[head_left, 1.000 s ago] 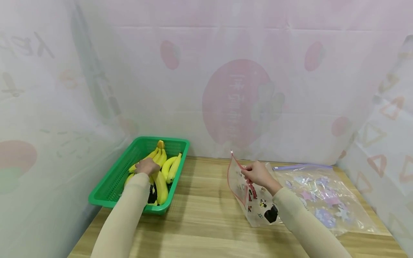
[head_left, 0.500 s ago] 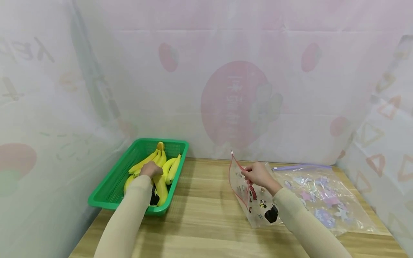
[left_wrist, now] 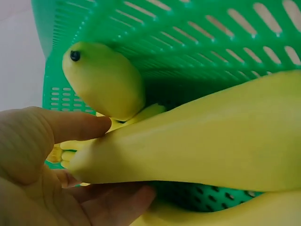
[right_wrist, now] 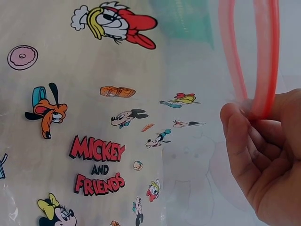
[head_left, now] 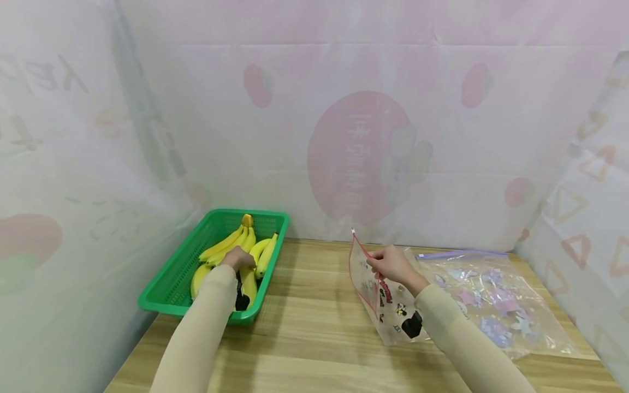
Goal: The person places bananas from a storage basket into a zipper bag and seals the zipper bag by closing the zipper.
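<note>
My left hand is down inside the green basket at the left. In the left wrist view its thumb and fingers grip the narrow end of a banana from two sides. Behind that banana lies a rounded yellow-green fruit tip with a dark end. My right hand pinches the red zip edge of a clear zip bag printed with cartoon figures. The right wrist view shows two red strips standing apart above the fingertips, so the bag's mouth gapes.
A bunch of bananas and a loose banana lie in the basket. At the right, a second clear bag with a purple zip and star prints lies flat on the wooden table. A patterned sheet hangs behind.
My left hand has shifted right inside the basket, away from the left-hand bananas and onto one nearer the right wall. The right hand stays at the bag's edge.
</note>
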A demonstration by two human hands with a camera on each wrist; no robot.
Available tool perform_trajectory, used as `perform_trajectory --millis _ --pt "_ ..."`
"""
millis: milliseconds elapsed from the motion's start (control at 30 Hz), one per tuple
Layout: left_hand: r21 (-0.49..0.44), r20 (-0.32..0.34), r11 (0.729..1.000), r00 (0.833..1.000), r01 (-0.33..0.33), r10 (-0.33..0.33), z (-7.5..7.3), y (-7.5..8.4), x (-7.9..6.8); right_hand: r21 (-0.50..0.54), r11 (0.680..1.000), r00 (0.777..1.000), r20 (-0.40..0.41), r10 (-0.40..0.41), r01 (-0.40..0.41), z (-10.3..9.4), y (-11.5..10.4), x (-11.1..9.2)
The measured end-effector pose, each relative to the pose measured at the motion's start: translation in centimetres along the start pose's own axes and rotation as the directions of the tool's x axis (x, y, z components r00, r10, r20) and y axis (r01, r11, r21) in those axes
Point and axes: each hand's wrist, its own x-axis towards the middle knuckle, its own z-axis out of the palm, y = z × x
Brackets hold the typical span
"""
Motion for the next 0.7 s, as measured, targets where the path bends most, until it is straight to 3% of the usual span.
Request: perform_trajectory --millis 200,500,700 --pt "-0.074 0.076 0.995 0.995 0.072 -0.067 0.2 -0.2 0.4 0.018 1.0 1.0 0.003 0.011 -0.011 0.0 0.1 0.0" --pt "-0.15 0.214 0.985 0.975 0.086 -0.053 -0.3 -0.5 -1.1 0.024 0.999 1.0 0.01 -0.022 0.022 0.0 0.3 0.0" --pt "-0.071 0.296 0.996 0.955 0.047 -0.024 -0.7 -0.9 -1.2 0.028 0.999 1.0 0.015 -0.016 0.015 0.1 0.1 -0.1"
